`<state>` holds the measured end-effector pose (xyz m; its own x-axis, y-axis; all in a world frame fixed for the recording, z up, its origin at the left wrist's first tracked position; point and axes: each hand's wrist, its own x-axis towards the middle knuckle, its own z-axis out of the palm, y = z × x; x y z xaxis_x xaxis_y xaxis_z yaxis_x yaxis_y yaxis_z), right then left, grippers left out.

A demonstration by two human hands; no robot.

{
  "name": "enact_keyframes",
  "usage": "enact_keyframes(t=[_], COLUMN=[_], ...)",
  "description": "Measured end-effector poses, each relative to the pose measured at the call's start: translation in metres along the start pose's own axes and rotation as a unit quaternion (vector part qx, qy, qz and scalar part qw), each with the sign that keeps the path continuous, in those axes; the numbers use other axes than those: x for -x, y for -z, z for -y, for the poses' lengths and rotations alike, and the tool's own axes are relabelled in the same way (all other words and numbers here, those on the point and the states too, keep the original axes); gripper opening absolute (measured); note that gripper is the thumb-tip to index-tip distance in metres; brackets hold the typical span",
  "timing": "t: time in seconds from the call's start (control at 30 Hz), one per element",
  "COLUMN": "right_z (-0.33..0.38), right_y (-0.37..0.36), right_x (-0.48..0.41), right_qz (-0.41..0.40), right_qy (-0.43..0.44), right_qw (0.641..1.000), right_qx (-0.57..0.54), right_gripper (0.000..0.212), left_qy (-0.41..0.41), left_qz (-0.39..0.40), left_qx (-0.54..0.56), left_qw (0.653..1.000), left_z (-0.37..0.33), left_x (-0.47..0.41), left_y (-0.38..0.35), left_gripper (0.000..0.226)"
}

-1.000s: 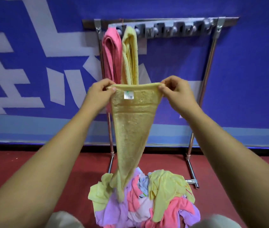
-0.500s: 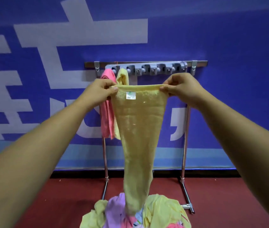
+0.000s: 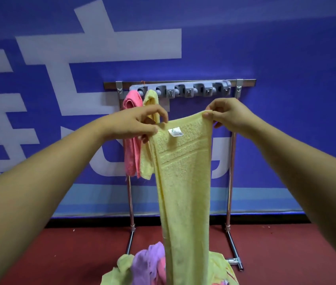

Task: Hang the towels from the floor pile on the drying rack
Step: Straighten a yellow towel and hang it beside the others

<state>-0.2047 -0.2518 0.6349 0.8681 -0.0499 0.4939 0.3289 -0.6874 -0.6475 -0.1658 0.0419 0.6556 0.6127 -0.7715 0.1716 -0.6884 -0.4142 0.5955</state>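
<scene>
I hold a yellow towel [image 3: 183, 182] stretched by its top edge in front of the drying rack [image 3: 232, 161]. My left hand [image 3: 134, 124] pinches the top left corner and my right hand [image 3: 228, 114] pinches the top right corner. A white label sits near the towel's top hem. The towel hangs down narrow, its lower end over the floor pile [image 3: 148, 264] of green, purple and pink towels. A pink towel [image 3: 131, 140] and a second yellow towel [image 3: 147, 153] hang from the rack's two leftmost clips.
The rack's grey clip bar [image 3: 193, 90] has several free clips to the right. Its metal legs and feet [image 3: 233, 260] stand on a red floor against a blue banner wall [image 3: 286, 58].
The view has tilted up, so less of the pile shows. My hands have drawn the towel's top edge tighter and tilted it, right corner higher; the towel hangs narrower.
</scene>
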Motion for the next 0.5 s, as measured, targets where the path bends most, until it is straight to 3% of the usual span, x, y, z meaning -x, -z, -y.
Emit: enact_keyframes(t=[0.07,0.17,0.23,0.33,0.5], right_z=[0.000,-0.001,-0.001,-0.002,-0.008], right_y=[-0.002,-0.006,-0.008,-0.012,-0.015], right_x=[0.001,0.004,0.005,0.004,-0.002], right_qz=[0.007,0.003,-0.001,-0.011,-0.056], right_qy=[-0.001,-0.010,-0.021,-0.025,-0.053], right_qw=[1.000,1.000,0.998,0.997,0.987], right_qx=[-0.001,-0.019,-0.058,-0.068,-0.143], right_gripper=[0.019,0.019,0.019,0.018,0.015], left_qy=[-0.014,-0.025,-0.026,-0.041,-0.052], left_qz=[0.030,0.061,0.066,0.038,0.004], left_qx=[-0.031,-0.073,-0.132,-0.232,-0.271], left_qw=[0.999,0.995,0.989,0.971,0.961], left_z=[-0.007,-0.012,-0.012,-0.012,-0.012], left_x=[0.001,0.001,-0.002,-0.006,-0.006], left_y=[0.000,-0.001,-0.003,-0.007,-0.007], left_gripper=[0.028,0.017,0.025,0.032,0.050])
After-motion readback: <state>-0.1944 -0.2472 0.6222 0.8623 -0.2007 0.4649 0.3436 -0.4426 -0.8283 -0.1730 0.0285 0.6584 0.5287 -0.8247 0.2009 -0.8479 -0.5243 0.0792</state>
